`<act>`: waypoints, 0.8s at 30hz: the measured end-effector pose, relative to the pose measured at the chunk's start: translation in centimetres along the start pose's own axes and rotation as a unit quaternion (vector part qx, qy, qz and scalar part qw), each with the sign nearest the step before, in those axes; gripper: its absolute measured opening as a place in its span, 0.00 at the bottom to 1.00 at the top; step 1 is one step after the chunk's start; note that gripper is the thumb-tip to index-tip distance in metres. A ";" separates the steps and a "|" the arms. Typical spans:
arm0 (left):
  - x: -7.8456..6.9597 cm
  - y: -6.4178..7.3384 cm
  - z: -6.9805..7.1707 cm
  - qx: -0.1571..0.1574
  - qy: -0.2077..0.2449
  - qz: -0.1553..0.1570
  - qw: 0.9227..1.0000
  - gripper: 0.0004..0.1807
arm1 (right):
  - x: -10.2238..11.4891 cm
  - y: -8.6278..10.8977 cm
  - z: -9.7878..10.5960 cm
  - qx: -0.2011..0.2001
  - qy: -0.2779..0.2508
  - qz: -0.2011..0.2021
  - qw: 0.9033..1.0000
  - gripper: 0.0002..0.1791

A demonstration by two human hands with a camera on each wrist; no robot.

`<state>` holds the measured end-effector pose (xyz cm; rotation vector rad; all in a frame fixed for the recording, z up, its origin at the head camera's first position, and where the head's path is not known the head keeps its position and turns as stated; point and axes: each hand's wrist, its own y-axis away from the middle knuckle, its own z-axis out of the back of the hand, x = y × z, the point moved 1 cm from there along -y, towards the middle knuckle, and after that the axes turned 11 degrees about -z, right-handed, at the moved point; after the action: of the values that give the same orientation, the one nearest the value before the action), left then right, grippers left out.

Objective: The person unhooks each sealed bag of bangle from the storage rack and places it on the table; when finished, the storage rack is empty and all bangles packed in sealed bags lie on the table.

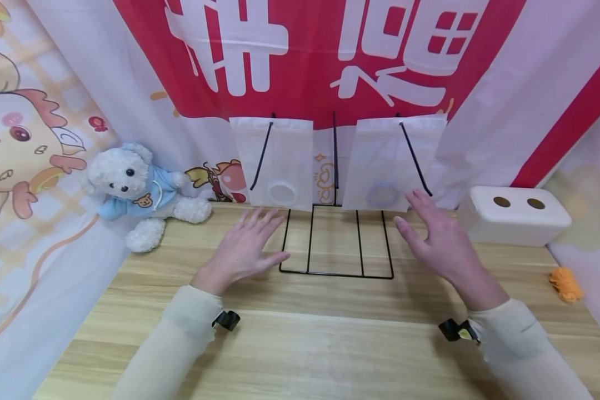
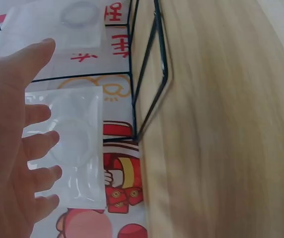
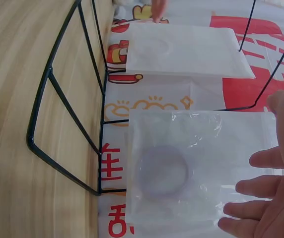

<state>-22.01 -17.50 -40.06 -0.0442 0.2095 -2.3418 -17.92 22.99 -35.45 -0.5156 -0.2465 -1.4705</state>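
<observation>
while the left hand (image 1: 245, 244) and right hand (image 1: 442, 239) spread loosely by white packets (image 1: 294, 153) near the bench (image 1: 305, 350) back edge, contact is unclear; ring shapes (image 1: 382, 194) inside show faintly.

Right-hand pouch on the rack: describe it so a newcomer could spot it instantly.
On the wooden table stands a black wire rack. Find the pouch hung on it nearest the right hand. It shows a pale purple ring; the neighbouring pouch shows a white ring.

Table (image 1: 320, 355) carries plush bear (image 1: 145, 189) left of left hand (image 1: 245, 241), white box (image 1: 515, 219), orange object (image 1: 566, 284) right of right hand (image 1: 442, 239), wire rack (image 1: 336, 274) between.
</observation>
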 end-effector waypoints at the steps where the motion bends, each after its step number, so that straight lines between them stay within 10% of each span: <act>1: 0.1 0.1 -0.1 0.004 0.002 0.000 1.000 0.50 | -0.1 0.0 0.1 -0.005 -0.008 0.000 1.000 0.41; 17: 1.6 0.4 -2.0 0.097 0.049 0.013 0.994 0.50 | -1.0 -0.4 0.9 -0.163 -0.184 0.020 0.969 0.20; 24: 2.0 0.2 -2.7 0.123 0.070 0.016 0.990 0.50 | -1.1 -0.8 1.5 -0.151 -0.206 -0.024 0.966 0.19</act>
<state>-23.52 -18.62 -42.84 0.2427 -0.0127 -2.3231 -18.61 24.68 -34.52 -1.0734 -0.3648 -1.4450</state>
